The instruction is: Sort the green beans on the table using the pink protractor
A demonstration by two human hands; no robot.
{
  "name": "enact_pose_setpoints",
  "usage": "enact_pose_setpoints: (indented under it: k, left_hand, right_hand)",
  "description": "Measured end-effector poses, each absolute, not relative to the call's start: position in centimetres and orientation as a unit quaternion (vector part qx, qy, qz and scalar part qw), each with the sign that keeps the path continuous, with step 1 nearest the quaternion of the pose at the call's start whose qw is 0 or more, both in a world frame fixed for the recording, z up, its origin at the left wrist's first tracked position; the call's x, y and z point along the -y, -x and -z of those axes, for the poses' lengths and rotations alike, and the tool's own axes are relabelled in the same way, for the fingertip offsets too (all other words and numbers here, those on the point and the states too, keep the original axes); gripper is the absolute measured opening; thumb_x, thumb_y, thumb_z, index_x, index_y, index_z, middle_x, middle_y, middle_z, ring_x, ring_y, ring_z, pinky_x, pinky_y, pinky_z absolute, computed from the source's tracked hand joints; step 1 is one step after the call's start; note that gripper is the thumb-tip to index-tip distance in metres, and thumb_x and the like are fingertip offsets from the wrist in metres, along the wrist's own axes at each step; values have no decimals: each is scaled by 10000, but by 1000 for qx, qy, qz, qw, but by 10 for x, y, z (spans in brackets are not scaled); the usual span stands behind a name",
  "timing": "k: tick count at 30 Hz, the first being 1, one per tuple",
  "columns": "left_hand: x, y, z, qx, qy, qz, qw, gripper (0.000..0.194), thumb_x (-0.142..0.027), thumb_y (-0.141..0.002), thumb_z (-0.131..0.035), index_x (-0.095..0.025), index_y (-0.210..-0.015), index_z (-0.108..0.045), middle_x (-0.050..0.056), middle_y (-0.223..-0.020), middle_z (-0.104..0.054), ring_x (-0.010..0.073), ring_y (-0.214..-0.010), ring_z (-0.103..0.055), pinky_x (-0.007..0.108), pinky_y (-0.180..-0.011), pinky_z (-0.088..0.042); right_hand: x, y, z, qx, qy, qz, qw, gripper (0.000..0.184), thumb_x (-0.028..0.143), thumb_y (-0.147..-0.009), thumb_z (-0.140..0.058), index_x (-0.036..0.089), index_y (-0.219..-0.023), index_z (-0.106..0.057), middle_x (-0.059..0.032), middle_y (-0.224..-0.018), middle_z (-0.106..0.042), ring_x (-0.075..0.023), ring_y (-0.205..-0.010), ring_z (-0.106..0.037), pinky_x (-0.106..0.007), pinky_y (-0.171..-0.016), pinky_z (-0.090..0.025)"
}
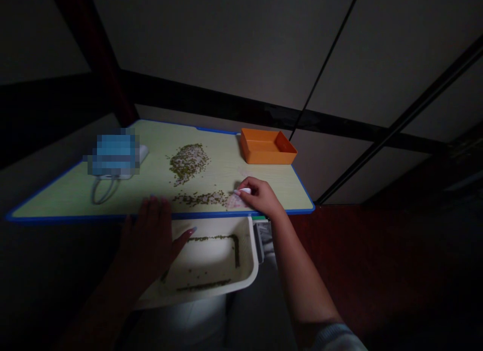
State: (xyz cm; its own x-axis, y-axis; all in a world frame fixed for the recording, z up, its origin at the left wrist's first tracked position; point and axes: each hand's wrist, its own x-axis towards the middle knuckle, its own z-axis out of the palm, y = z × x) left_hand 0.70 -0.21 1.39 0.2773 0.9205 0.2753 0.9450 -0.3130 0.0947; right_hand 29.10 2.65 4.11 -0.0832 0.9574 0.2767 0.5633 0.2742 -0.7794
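I see the right hand (261,196) pinching a white piece (245,191) between its fingers (247,182); just left of them a strip of seeds (204,198) on the desk (224,159) runs lengthwise towards the left hand (153,237), spread and seemingly empty.

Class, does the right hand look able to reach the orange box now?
Probably yes: the orange box stands just beyond the right hand, with nothing tall between them, though that hand holds a white object.

The right fingers (247,181) partly hide a white item (245,191); left of them, grains (188,162) are too small to identify. Beyond the left fingers (153,210), a blue object (115,152) is pixelated; that hand partly covers a basin (253,263).
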Motion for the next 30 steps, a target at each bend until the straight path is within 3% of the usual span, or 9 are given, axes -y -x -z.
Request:
enact_pose_setpoints:
  k: [12,19,30]
  left_hand:
    - [2,-4,-8,575,800,161,48,853,-599,-852,-267,-78,-1509,-110,298,-1579,-271,417,-1500,-222,656,-1173,-232]
    - [3,-6,-11,575,803,151,50,861,-587,-852,-252,10,-1470,-196,352,-1548,-283,453,-1481,-242,660,-1155,-245]
    - [2,-6,-11,579,802,119,81,841,-563,-851,-299,19,-1450,-204,351,-1540,-290,440,-1467,-266,623,-1159,-263]
  right_hand:
    - [-25,-290,-45,702,548,-244,383,186,363,-817,-669,191,-814,-599,47,-630,-542,-103,-569,-475,-211,-544,-322]
    - [-23,-290,-47,717,555,-207,369,183,361,-829,-661,184,-817,-619,37,-644,-566,-105,-587,-474,-211,-557,-307]
    - [-22,-288,-50,747,564,-153,319,194,395,-867,-642,206,-825,-639,25,-645,-563,-120,-615,-481,-227,-586,-286]
